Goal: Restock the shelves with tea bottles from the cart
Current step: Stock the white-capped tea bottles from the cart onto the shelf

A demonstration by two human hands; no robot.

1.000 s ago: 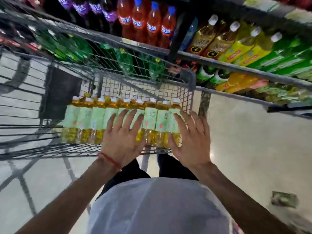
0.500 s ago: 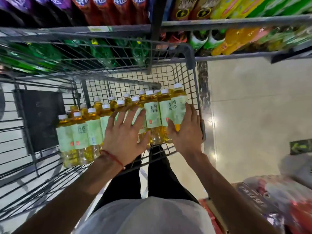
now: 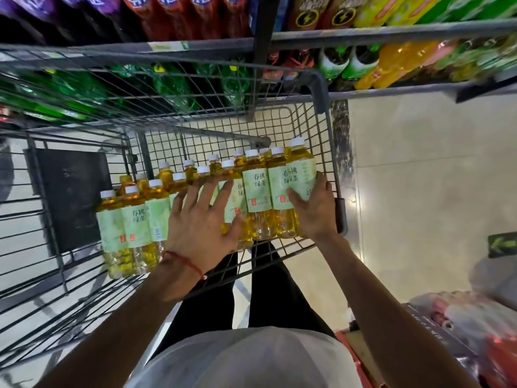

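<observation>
Several tea bottles point(image 3: 134, 219) with pale green labels, white caps and yellow tea stand in rows in the wire cart point(image 3: 327, 152). My left hand point(image 3: 198, 228) lies with spread, straight fingers against the labels of the middle bottles. My right hand point(image 3: 313, 211) curls round the rightmost tea bottle point(image 3: 300, 175) at the cart's right wall, thumb on its label. That bottle stands slightly higher than its neighbours. The shelves point(image 3: 391, 30) run across the top, above and behind the cart.
The shelves hold red, purple, green and yellow drink bottles point(image 3: 397, 63). A dark panel point(image 3: 75, 197) hangs on the cart's left side. Pale floor tiles point(image 3: 419, 177) lie to the right. Wrapped packs on a box point(image 3: 461, 331) sit at lower right.
The view has tilted down and closer to the cart. My right hand has closed round the rightmost bottle, which now sits a little higher. My left hand stays spread on the middle bottles.
</observation>
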